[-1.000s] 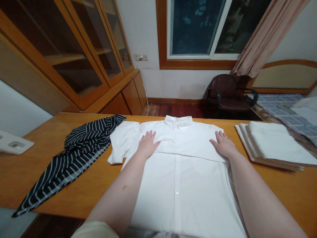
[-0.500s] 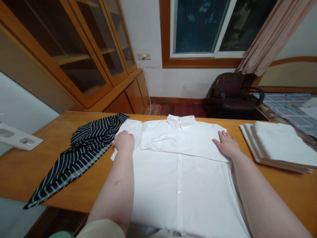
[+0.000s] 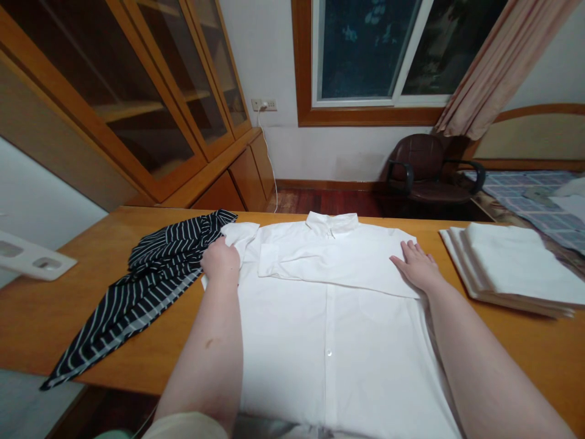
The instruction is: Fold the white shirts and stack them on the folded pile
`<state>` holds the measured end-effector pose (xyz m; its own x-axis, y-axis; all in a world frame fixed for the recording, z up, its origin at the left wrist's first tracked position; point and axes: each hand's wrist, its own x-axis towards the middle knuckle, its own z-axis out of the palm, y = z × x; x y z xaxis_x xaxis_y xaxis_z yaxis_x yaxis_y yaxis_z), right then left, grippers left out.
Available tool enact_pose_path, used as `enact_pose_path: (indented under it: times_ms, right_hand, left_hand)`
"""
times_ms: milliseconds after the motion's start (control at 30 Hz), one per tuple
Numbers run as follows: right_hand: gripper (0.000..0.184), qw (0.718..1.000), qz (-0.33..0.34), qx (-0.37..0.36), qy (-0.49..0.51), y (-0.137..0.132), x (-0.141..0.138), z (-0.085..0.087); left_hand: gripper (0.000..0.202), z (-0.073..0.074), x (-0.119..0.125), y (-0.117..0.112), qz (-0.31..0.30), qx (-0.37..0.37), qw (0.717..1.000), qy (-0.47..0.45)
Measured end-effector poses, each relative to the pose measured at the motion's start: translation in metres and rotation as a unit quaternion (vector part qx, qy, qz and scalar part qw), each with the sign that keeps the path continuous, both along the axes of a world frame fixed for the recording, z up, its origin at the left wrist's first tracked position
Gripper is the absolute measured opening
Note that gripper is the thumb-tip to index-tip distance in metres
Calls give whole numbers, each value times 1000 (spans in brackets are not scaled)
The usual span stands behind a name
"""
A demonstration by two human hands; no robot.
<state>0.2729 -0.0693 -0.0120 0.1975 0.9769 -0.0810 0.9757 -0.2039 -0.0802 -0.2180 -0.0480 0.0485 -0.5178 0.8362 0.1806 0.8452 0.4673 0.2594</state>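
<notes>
A white button-up shirt (image 3: 292,335) lies front side up on the wooden table, collar at the far edge. One sleeve is folded flat across its chest, the cuff reaching toward the left shoulder. My right hand (image 3: 418,265) rests open on the shirt's right shoulder, fingers spread. At the left, my left hand (image 3: 220,259) is closed on the other sleeve, which is bunched and slightly lifted around the fingers; the fingertips are hidden behind the hand. A black garment with white stripes (image 3: 150,274) lies crumpled just beyond my left hand.
A stack of folded white cloth (image 3: 516,262) sits on the table (image 3: 150,347) at the right. A white plastic piece with slots (image 3: 41,259) juts in at the far left. Behind the table are a glass-door cabinet (image 3: 192,152) and a brown armchair (image 3: 423,164).
My left hand has moved a little to the left and pulled up the sleeve, which now shows more wrinkles. My right hand stays in place on the shoulder.
</notes>
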Motion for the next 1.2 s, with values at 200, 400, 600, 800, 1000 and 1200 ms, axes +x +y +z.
enact_pose_path:
  times_ms: [200, 400, 600, 800, 1000, 1200]
  right_hand:
    - [77, 1000, 3, -2, 3, 1, 0, -1]
    - [77, 1000, 1, -1, 3, 0, 0, -1]
    - [76, 1000, 0, -9, -4, 1, 0, 0]
    - [76, 1000, -1, -9, -5, 2, 0, 0]
    - [77, 1000, 5, 2, -1, 2, 2, -4]
    - [77, 1000, 7, 7, -5, 2, 4, -6]
  left_hand:
    - [45, 24, 47, -27, -190, 134, 972, 45]
    - [50, 11, 83, -30, -477, -42, 878, -11]
    - [55, 3, 84, -31, -495, -158, 848, -107]
    - [51, 15, 73, -30, -263, -112, 958, 12]
    - [54, 14, 52, -26, -129, -162, 977, 59]
    - [38, 8, 48, -18, -160, -160, 973, -40]
